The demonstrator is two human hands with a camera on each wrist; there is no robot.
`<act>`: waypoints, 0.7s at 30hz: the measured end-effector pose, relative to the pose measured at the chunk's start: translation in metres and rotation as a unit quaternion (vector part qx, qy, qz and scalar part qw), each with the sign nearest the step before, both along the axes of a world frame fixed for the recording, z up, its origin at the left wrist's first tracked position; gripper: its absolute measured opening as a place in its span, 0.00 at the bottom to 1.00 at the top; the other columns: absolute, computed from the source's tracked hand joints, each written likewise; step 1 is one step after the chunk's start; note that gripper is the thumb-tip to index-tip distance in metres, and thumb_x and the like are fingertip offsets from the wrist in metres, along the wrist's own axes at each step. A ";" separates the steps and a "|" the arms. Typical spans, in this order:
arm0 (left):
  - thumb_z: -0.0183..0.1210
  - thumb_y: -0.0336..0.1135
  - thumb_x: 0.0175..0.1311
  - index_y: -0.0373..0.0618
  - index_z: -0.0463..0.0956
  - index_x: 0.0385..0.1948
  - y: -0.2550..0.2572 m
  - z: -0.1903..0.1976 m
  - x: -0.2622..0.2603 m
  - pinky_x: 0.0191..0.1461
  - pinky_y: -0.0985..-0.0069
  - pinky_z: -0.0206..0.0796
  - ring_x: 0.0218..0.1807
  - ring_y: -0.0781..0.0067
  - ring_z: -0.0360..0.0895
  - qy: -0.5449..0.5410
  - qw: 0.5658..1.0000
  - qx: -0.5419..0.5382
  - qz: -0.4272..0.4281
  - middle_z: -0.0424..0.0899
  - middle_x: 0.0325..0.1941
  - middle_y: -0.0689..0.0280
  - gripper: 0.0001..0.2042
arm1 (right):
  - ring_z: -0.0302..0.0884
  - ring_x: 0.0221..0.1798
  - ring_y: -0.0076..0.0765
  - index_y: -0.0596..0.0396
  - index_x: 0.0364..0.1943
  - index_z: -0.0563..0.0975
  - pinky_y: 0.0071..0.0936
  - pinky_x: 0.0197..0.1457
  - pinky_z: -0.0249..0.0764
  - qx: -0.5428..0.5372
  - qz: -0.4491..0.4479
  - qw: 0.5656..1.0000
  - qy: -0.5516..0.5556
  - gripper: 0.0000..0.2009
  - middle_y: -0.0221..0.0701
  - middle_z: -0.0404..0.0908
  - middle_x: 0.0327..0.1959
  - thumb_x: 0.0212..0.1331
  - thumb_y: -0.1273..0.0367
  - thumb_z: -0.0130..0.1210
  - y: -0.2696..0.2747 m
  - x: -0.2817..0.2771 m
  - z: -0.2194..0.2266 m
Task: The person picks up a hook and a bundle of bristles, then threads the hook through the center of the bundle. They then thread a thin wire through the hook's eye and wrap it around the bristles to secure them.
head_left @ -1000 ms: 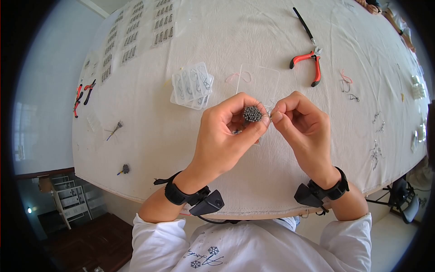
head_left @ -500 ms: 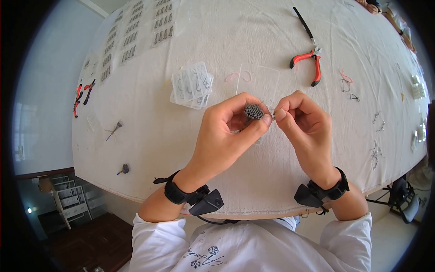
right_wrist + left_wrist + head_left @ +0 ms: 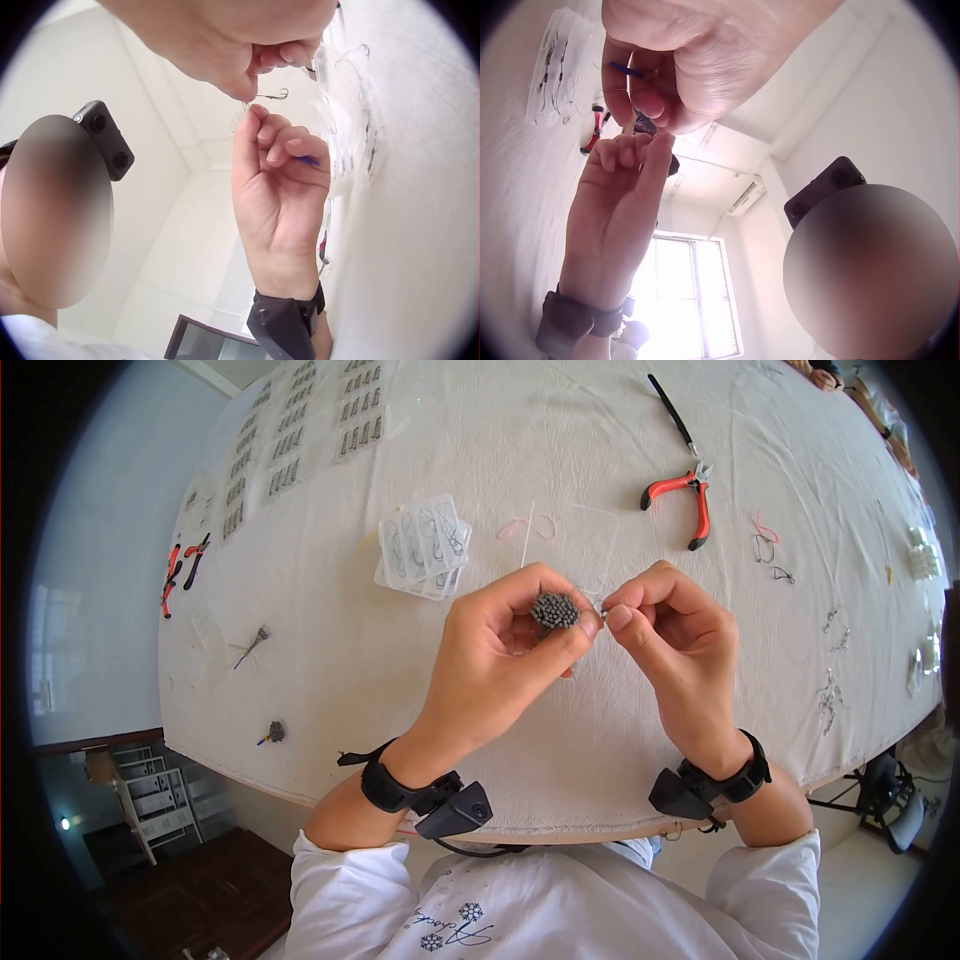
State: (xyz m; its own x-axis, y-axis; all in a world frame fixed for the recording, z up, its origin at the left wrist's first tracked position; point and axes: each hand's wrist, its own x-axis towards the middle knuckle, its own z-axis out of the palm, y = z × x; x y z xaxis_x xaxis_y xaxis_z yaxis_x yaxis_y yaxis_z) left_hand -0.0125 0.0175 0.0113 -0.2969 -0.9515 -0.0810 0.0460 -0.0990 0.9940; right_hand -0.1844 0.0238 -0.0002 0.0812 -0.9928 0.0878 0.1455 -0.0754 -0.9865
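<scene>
My left hand curls round a bundle of thin strands with grey, round-tipped ends, which face up. A blue end shows below the bundle in the left wrist view. Just to the right, my right hand pinches a small piece between thumb and forefinger, close by the left thumb tip. In the right wrist view a bare metal fishing hook sticks out by the right hand's fingertips. The fingers cover most of the pinched piece.
Clear plastic boxes holding hooked lines lie beyond the left hand. Red-handled pliers and a black-handled tool are at the far right. Loose hooks lie rightward; small bundles and packets of grey pieces lie leftward.
My right hand has shifted slightly right, and its fingertips stand a little farther from the left thumb. The bundle tilted a little in the left hand, then turned back.
</scene>
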 end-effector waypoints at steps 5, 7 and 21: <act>0.58 0.32 0.65 0.41 0.75 0.34 0.002 0.001 -0.001 0.30 0.86 0.69 0.28 0.86 0.74 -0.021 1.000 -0.015 -0.005 0.77 0.29 0.72 0.05 | 0.70 0.31 0.11 0.61 0.35 0.77 0.13 0.36 0.68 -0.025 0.001 0.999 0.023 0.02 0.24 0.78 0.31 0.60 0.77 0.57 0.000 -0.001 0.000; 0.57 0.32 0.66 0.40 0.76 0.35 0.002 0.004 0.000 0.30 0.85 0.70 0.29 0.85 0.74 -0.023 1.000 0.004 -0.015 0.78 0.30 0.71 0.06 | 0.72 0.32 0.12 0.61 0.35 0.76 0.14 0.37 0.69 -0.016 0.002 1.000 0.021 0.02 0.25 0.79 0.31 0.61 0.77 0.56 0.000 -0.001 0.000; 0.54 0.35 0.68 0.38 0.77 0.36 0.004 -0.001 -0.005 0.26 0.84 0.65 0.23 0.85 0.71 -0.009 1.000 0.011 -0.006 0.78 0.28 0.70 0.09 | 0.75 0.35 0.14 0.62 0.35 0.75 0.17 0.44 0.75 0.024 0.006 0.998 -0.065 0.02 0.25 0.78 0.30 0.63 0.77 0.54 0.002 0.003 -0.002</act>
